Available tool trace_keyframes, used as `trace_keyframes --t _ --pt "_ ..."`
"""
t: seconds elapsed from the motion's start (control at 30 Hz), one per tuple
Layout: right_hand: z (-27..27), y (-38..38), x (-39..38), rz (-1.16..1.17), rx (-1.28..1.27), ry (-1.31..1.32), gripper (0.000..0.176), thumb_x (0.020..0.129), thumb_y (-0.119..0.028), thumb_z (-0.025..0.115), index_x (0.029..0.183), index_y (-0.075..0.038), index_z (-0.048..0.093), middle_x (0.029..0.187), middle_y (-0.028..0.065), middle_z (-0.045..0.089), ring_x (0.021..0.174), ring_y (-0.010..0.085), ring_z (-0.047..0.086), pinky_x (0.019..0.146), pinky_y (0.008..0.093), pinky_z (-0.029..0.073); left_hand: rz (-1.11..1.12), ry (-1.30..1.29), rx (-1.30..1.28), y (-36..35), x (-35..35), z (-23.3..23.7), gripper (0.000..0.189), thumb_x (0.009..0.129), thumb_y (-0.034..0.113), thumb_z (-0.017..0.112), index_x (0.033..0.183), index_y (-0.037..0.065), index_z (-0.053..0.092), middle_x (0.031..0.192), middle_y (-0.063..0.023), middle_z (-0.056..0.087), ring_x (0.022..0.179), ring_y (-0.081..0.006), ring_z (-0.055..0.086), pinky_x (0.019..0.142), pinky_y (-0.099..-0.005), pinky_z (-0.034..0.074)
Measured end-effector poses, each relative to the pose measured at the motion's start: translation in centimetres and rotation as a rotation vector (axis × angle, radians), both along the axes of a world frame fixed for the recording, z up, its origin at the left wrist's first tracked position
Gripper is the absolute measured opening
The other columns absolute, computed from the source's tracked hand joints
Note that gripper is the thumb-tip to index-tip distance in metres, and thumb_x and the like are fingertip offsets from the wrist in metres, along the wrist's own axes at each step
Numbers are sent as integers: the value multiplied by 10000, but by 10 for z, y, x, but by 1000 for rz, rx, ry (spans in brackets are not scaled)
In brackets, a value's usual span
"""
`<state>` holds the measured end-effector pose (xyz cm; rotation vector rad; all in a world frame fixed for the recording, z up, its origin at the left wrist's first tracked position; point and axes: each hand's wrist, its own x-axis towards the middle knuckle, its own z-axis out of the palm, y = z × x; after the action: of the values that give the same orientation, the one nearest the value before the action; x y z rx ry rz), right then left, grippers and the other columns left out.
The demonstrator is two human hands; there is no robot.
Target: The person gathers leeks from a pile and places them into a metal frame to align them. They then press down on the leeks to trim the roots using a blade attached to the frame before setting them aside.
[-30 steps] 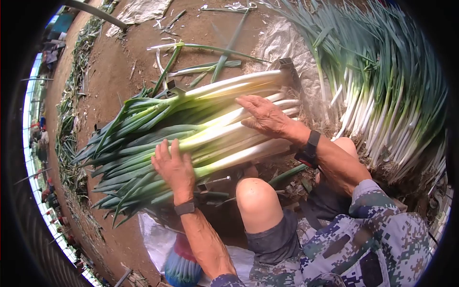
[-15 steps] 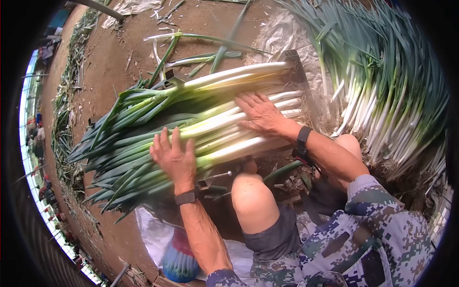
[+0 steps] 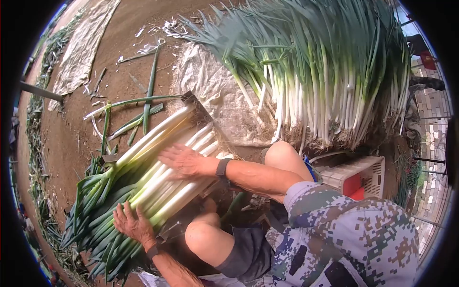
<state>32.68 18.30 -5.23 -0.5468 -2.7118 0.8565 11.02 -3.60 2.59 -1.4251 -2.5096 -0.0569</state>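
Observation:
A layer of long green onions (image 3: 177,196) lies on a low stand, white stalks toward the upper right and dark green leaves toward the lower left. My left hand (image 3: 135,224) rests on the near side, where the stalks turn green, its fingers spread. Farther up the bundle, my right hand (image 3: 184,160) lies across the white stalks with fingers stretched out, slightly blurred. Neither hand is wrapped round a stalk. A dark metal end plate (image 3: 203,115) stands at the root end. Most of the stand is hidden under the onions.
A large heap of green onions (image 3: 325,91) stands root-down at the upper right, beside a pale sheet (image 3: 210,86). Loose leaves (image 3: 150,91) litter the dirt floor. A white plastic crate (image 3: 356,174) sits right of my knees. At the left is a metal pole (image 3: 40,91).
The view has turned to the right, bringing the whole heap and the crate into sight. My hands remain on the onions; my right hand sits lower across the white stalks.

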Motion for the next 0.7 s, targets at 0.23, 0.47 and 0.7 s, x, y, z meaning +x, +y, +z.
trace_keyframes --t 0.23,0.47,0.7 --pt "64 40 69 -105 36 281 571 931 -395 668 1343 -22 535 1332 177 578 1256 328 547 1048 469 442 -15 -46 6 -5 -9 -6 506 964 502 599 1274 106 658 1436 -116 551 1385 -358 417 1162 -536 240" --pt "10 152 244 -863 -717 271 328 958 -249 636 1154 14 640 915 114 712 744 178 674 714 326 561 -67 19 48 -10 -17 -13 512 970 509 588 1267 99 661 1414 -120 572 1364 -361 444 1150 -530 273" --pt "-163 129 327 -827 -503 -510 481 906 -327 617 1217 39 588 1116 266 664 1020 405 658 902 459 509 -71 32 -12 -10 -12 1 471 985 415 611 1322 87 635 1455 -117 545 1380 -363 426 1170 -517 268"
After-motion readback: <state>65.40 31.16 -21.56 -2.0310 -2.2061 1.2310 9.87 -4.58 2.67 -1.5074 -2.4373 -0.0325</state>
